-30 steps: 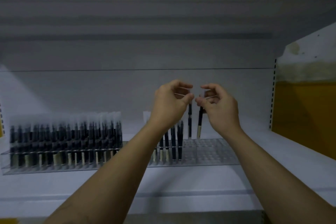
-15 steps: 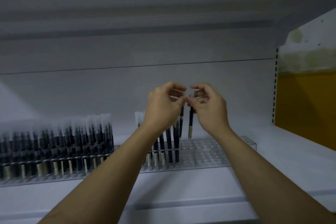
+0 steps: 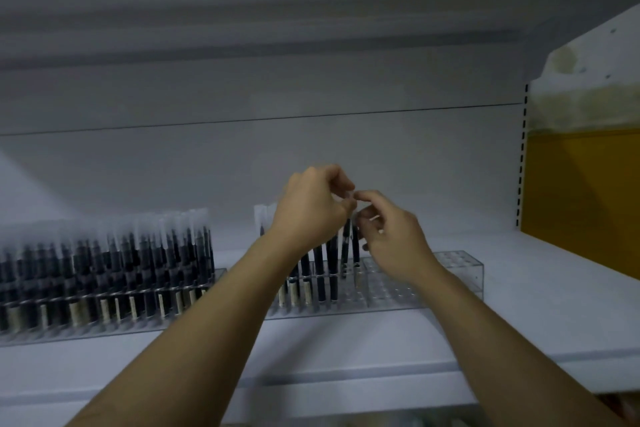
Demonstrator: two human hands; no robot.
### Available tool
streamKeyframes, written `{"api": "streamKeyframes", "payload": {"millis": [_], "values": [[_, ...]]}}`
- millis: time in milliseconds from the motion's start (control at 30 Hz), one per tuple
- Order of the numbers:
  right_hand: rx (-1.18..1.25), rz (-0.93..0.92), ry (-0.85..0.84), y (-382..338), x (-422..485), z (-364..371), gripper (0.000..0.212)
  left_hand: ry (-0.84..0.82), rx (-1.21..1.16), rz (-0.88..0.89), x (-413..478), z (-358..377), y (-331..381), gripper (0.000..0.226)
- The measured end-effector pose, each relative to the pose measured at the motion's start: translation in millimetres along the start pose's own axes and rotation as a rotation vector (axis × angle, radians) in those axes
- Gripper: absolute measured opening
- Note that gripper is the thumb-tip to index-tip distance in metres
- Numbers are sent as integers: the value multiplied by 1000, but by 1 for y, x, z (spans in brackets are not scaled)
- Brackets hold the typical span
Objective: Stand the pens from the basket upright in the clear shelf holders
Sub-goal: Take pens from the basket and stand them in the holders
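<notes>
Over the holder (image 3: 460, 262), left hand (image 3: 311, 210) and right hand (image 3: 394, 241) pinch upright pens (image 3: 345, 248).

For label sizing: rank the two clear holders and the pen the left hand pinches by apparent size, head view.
1. Left holder and right holder: alike, left one cropped by the frame, unranked.
2. Pen, far smallest.
</notes>
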State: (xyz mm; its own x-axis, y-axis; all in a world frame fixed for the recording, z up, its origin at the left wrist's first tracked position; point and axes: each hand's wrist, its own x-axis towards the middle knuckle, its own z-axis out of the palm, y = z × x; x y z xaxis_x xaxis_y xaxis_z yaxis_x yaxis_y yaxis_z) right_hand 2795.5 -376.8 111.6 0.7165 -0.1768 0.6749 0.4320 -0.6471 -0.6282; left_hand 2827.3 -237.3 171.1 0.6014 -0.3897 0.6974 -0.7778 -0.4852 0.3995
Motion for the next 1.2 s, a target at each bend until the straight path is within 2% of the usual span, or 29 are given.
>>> {"api": "streamKeyframes", "payload": {"millis": [200, 433, 567, 767, 900, 1033, 1200], "values": [[-137, -42, -77, 5, -5, 3, 55, -35, 134, -124, 4, -5, -5, 13], [-135, -32, -94, 7, -7, 2, 62, -98, 138, -126, 4, -7, -2, 12], [-164, -11, -131, 5, -8, 1, 65, -38, 119, -99, 1, -5, -6, 3], [-172, 28, -162, -9, -20, -6, 80, -2, 376, -17, -11, -9, 0, 27], [-239, 6, -150, -25, -25, -15, 74, 7, 388, 4, -23, -18, 6, 40], [-313, -45, -129, -49, -32, -28, 68, 26, 369, 46, -43, -37, 19, 40], [-360, -63, -137, -84, -55, -34, 70, 21, 344, 64, -83, -58, 34, 41]]}}
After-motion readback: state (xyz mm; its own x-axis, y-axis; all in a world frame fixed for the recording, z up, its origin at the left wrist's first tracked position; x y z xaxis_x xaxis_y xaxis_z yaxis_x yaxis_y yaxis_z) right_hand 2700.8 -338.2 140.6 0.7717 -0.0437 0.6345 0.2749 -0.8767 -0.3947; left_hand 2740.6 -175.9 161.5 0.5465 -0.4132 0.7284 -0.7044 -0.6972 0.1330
